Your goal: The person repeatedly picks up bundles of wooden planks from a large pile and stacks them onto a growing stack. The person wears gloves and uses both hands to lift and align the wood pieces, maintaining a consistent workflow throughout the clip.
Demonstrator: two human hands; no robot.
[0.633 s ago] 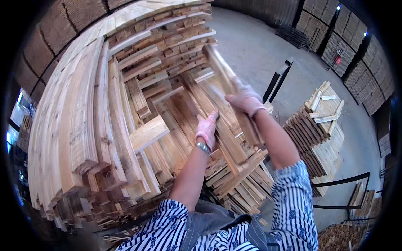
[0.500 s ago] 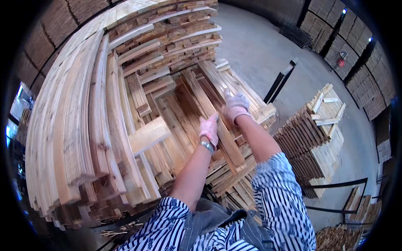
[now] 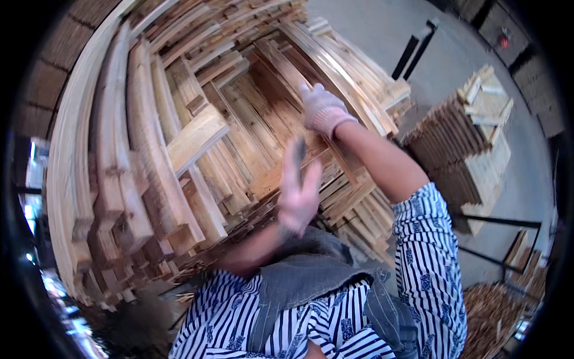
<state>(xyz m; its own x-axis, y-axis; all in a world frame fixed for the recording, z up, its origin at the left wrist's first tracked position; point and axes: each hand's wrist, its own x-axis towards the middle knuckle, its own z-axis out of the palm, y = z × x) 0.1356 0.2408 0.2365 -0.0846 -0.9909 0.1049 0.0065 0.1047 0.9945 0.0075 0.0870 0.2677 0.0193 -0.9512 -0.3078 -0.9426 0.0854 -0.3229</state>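
Note:
My right hand, in a pale knit glove, is closed on a long wooden board that slants away from me over the stack. Its fingertips are partly hidden behind the hand. Nearer to me and lower, my left hand, also gloved, hangs in front of the stack with thumb and fingers apart. It is smeared by motion and no board shows in it. Below both hands lie flat boards in a recess of the lumber pile.
Long boards overhang toward me on the left, with a short light block beside them. At right stand a tied pile of slats, black metal posts and a black frame. Wood scraps lie lower right.
My left hand has come off the board and drawn back toward me, its fingers opening. My right hand has moved slightly left and up in view. The whole view has shifted.

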